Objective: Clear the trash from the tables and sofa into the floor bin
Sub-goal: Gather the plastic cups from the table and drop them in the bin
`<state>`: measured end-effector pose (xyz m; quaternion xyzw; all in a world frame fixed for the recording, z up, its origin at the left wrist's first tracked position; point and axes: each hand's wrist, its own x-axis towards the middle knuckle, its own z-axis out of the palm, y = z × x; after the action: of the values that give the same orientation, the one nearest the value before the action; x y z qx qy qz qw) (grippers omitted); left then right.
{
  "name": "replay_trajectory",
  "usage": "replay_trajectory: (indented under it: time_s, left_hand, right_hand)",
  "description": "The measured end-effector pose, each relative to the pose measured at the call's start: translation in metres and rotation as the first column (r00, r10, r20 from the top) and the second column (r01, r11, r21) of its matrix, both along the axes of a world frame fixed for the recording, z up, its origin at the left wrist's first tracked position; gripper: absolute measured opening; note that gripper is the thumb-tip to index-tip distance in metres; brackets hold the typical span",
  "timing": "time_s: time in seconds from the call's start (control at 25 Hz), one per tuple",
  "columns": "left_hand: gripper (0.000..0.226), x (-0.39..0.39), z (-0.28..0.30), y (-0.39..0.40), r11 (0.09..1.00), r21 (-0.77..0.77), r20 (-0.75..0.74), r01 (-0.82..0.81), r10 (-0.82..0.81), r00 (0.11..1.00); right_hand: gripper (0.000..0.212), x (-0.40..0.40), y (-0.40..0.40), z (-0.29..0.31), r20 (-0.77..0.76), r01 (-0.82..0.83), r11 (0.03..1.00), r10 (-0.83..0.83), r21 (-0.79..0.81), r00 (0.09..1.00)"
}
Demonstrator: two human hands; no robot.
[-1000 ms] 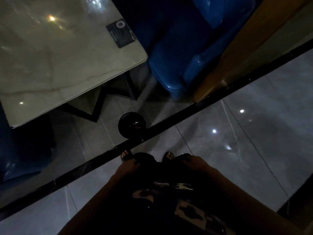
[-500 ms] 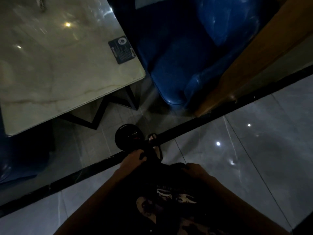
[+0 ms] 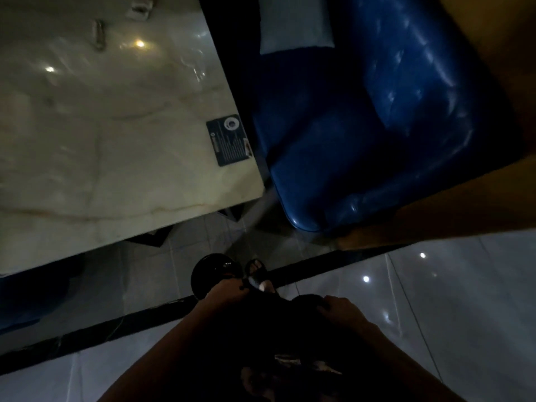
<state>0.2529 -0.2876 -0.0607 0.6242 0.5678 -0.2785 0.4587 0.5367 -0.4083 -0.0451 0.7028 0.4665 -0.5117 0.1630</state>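
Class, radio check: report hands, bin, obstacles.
Left hand at the black bin; grip unclear. Right hand on dark cloth. Small litter on table. Foot beside bin.

narrow floor gap [image 3: 255, 227], table [image 3: 116, 169] left, sofa [image 3: 348, 140] right

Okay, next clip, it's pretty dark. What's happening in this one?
A person stands on a glossy tiled floor beside a pale marble-topped table and a shiny blue sofa. Both hands hang low in front of dark clothing: the left hand is by a round black floor bin, the right hand pinches dark fabric. It is too dim to tell whether the left grip holds anything. Small pale scraps lie at the table's far edge, and a pale sheet lies on the sofa.
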Motion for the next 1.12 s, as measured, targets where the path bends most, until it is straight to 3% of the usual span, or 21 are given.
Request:
replay_trajectory:
  time_s: [0.24,0.4,0.72,0.88,1.0,1.12]
  left_hand:
    - [0.045,-0.017,-0.003,0.029,0.989,-0.075,-0.025,-0.131,0.129,0.991]
    - [0.044,-0.015,-0.002,0.041,0.965,-0.071,-0.004,-0.251,0.251,0.968]
    - [0.039,0.003,0.011,0.099,0.819,0.078,-0.024,-0.568,0.572,0.82]
    - [0.036,0.012,0.018,0.118,0.722,0.151,-0.011,-0.675,0.684,0.729]
    - [0.034,0.014,0.022,0.12,0.724,0.129,-0.004,-0.677,0.683,0.73]
    - [0.033,0.012,0.021,0.116,0.728,0.114,0.004,-0.676,0.68,0.733]
  right_hand:
    - [0.03,0.004,0.107,0.002,0.07,-0.108,0.985,0.099,0.137,0.993]
    - [0.03,0.006,0.169,0.0,0.123,-0.275,0.946,0.257,0.171,0.959]
    - [0.027,0.019,0.348,0.013,0.062,-0.549,0.826,0.546,0.125,0.836]
    - [0.027,0.007,0.404,0.024,0.079,-0.535,0.828,0.53,0.166,0.845]
    - [0.029,-0.017,0.414,0.027,0.038,-0.454,0.864,0.457,0.217,0.889]
    - [0.028,-0.038,0.402,0.026,-0.044,-0.463,0.861,0.482,0.207,0.875]
